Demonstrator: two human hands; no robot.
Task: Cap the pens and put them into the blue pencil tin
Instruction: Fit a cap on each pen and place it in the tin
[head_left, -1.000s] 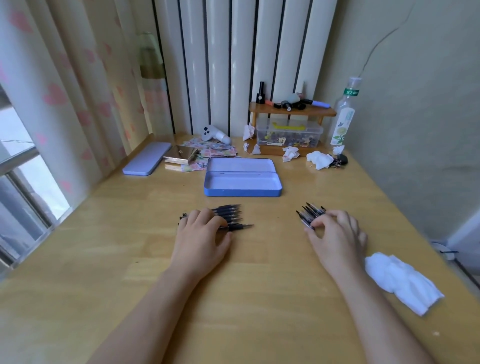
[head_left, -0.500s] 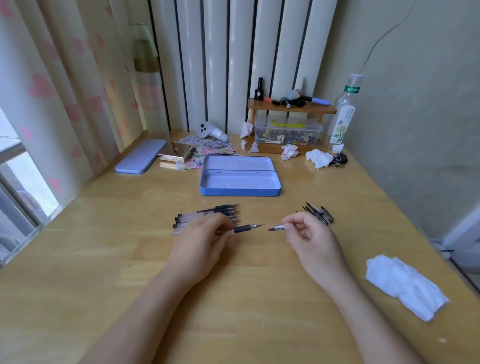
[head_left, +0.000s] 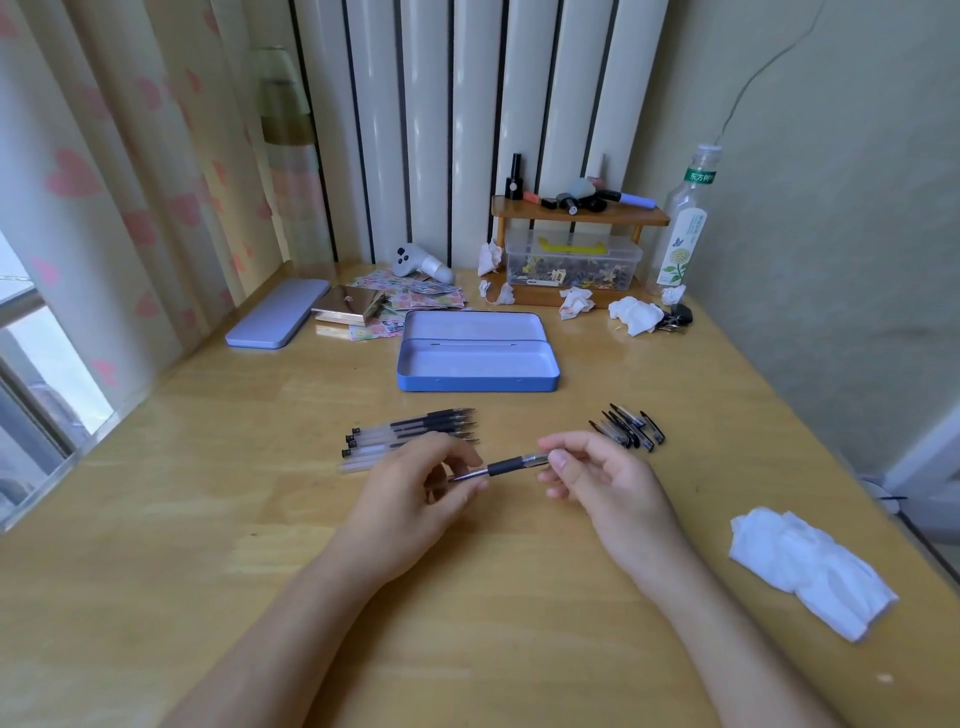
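Observation:
The open blue pencil tin (head_left: 478, 383) lies in the middle of the wooden desk, with nothing inside. Several uncapped black pens (head_left: 410, 431) lie in a row in front of it. To their right sits a small heap of pen caps (head_left: 628, 428). Just above the desk, my left hand (head_left: 415, 499) holds one pen (head_left: 506, 466) by its barrel. My right hand (head_left: 602, 478) pinches a clear cap (head_left: 535, 459) that sits over the pen's tip end. How far the cap is on, I cannot tell.
The tin's lid (head_left: 278, 319) lies at the far left. A white cloth (head_left: 810, 566) lies at the near right. At the back stand a wooden shelf (head_left: 579, 213), a clear plastic box (head_left: 571, 260), a bottle (head_left: 680, 228), crumpled tissues (head_left: 634, 314) and a compact (head_left: 348, 304).
My left hand picked one pen from the row and my right hand took a cap from the heap. Both hands moved inward and the cap now meets the pen's tip.

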